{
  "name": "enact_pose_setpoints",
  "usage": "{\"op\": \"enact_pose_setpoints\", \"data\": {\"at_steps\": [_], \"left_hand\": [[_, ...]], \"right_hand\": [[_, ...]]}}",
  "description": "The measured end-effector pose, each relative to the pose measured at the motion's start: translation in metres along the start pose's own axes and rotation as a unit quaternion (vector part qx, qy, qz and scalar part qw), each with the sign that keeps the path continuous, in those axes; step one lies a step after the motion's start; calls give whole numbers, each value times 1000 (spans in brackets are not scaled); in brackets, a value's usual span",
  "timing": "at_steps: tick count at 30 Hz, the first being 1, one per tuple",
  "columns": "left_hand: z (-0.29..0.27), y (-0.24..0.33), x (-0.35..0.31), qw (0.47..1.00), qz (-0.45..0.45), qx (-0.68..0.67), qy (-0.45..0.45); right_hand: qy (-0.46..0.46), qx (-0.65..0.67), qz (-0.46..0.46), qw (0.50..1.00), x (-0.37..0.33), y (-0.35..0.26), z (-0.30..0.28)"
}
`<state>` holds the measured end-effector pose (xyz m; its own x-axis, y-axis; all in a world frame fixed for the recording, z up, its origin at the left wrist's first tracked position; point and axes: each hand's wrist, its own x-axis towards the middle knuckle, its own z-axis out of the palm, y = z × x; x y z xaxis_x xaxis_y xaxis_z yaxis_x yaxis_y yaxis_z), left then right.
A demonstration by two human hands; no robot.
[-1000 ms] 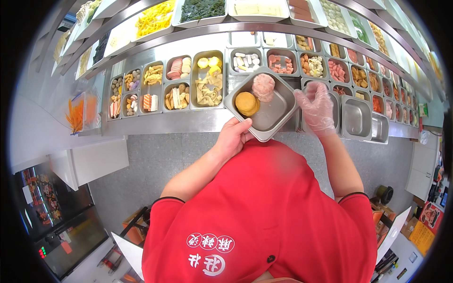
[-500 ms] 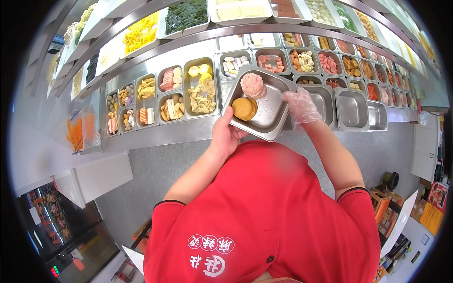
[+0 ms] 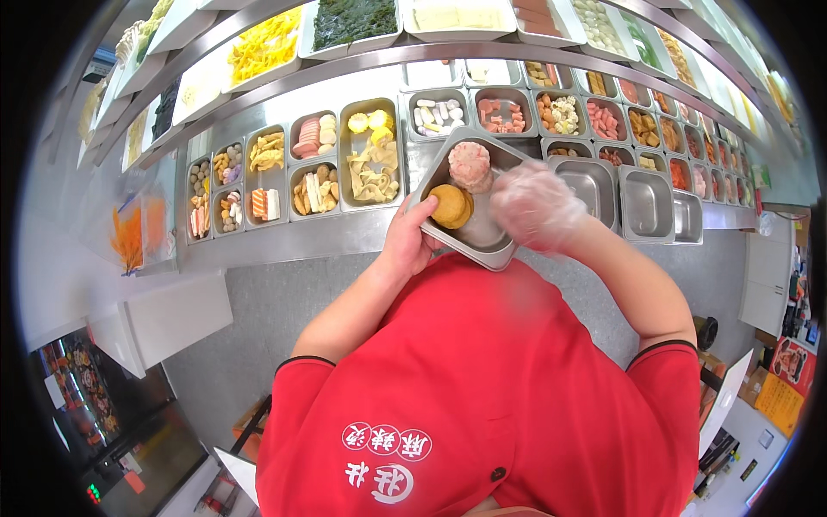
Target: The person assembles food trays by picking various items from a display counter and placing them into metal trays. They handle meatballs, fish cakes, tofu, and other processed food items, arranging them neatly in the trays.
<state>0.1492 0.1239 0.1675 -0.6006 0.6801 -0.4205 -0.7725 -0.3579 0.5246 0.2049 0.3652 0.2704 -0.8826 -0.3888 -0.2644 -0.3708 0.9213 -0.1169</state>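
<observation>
My bare left hand (image 3: 407, 239) grips the left edge of a tilted metal pan (image 3: 493, 256), thumb over the rim. Inside the pan, a stack of pink speckled round patties (image 3: 469, 165) sits toward the far side. Golden-brown round patties (image 3: 450, 207) overlap one another close to my left thumb. Over the pan's right part is my right hand (image 3: 538, 207), in a clear plastic glove. Motion smears its fingers, so their grip does not show. It hides that side of the pan.
Metal pans of food line the counter, including one with corn pieces and tofu skin (image 3: 372, 172) to the left. Bare-bottomed pans (image 3: 646, 204) stand at the right. Above the counter runs a metal shelf rail (image 3: 345, 71) with white trays, one holding dark seaweed (image 3: 353, 24).
My right hand has left the pan's right rim and moved inward over the pan. The pan, still in my left hand, has tilted and shifted slightly.
</observation>
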Motion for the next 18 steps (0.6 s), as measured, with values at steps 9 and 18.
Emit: {"op": "enact_pose_setpoints", "data": {"at_steps": [9, 18], "left_hand": [[-23, 24, -2, 999, 21, 42, 15], [-46, 43, -2, 998, 3, 55, 39]], "right_hand": [[-178, 59, 26, 982, 61, -28, 2], [-332, 145, -2, 932, 91, -39, -1]]}}
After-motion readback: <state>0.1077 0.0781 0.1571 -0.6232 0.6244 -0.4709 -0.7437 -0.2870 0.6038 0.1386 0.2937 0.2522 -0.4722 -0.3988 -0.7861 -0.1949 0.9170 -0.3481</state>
